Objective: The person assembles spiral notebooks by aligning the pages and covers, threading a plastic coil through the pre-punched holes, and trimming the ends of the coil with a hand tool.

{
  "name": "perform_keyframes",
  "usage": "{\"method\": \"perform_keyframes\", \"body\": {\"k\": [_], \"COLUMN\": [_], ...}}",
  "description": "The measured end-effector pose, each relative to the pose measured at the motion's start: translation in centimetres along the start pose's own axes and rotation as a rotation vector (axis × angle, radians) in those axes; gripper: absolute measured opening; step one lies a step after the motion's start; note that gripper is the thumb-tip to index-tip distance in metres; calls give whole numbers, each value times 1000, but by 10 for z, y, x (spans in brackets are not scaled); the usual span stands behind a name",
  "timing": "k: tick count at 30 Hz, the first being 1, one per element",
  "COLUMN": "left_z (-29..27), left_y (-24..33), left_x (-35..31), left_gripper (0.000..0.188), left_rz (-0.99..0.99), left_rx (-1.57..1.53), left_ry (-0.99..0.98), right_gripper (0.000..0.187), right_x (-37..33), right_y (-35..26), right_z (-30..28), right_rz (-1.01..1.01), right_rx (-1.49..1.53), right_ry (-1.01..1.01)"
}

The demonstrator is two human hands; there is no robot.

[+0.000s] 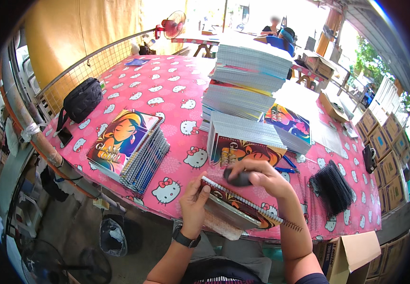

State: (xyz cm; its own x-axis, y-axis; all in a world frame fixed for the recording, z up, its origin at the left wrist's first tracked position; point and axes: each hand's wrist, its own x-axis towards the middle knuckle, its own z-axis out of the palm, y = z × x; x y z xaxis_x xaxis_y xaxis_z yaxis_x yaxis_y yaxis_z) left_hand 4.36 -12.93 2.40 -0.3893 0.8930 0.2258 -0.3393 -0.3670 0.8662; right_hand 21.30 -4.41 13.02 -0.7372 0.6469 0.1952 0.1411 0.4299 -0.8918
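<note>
At the near edge of the table my left hand [194,201] grips the left end of a tilted notebook [238,206], thumb on the cover. A spiral coil [292,226] runs along the notebook's upper edge, and its loose end sticks out past the right corner. Just above that edge, my right hand [267,176] closes around a dark rounded object [238,178] whose kind I cannot make out. Beyond it stands a pile of notebooks with punched edges [247,142]. Left of my hands lies a stack of coil-bound notebooks [129,142] with a colourful illustrated cover.
A tall paper stack [252,61] rises behind. To the right lie a bundle of black coils [332,189] and blue pen-like items [286,165]. A black pouch [82,100] and a phone [65,136] sit at the left. An open carton [349,255] stands below the right edge.
</note>
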Motion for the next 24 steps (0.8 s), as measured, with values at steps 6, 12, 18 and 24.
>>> {"method": "perform_keyframes", "body": {"k": [6, 12, 18, 24], "left_z": [3, 5, 12, 0], "left_y": [1, 7, 5, 11], "left_x": [3, 8, 16, 8], "left_gripper": [38, 36, 35, 40], "left_rz": [-14, -43, -125, 47], "left_rx": [-40, -54, 38, 85], "left_ry": [-21, -22, -18, -76], "right_gripper": [56, 66, 69, 56], "right_x": [-2, -19, -40, -35], "right_y": [18, -28, -51, -67], "right_z": [-1, -11, 33, -11], "right_rz": [100, -155, -157, -228], "right_rx": [52, -380, -968, -590], "right_ry": [88, 158, -99, 70]}}
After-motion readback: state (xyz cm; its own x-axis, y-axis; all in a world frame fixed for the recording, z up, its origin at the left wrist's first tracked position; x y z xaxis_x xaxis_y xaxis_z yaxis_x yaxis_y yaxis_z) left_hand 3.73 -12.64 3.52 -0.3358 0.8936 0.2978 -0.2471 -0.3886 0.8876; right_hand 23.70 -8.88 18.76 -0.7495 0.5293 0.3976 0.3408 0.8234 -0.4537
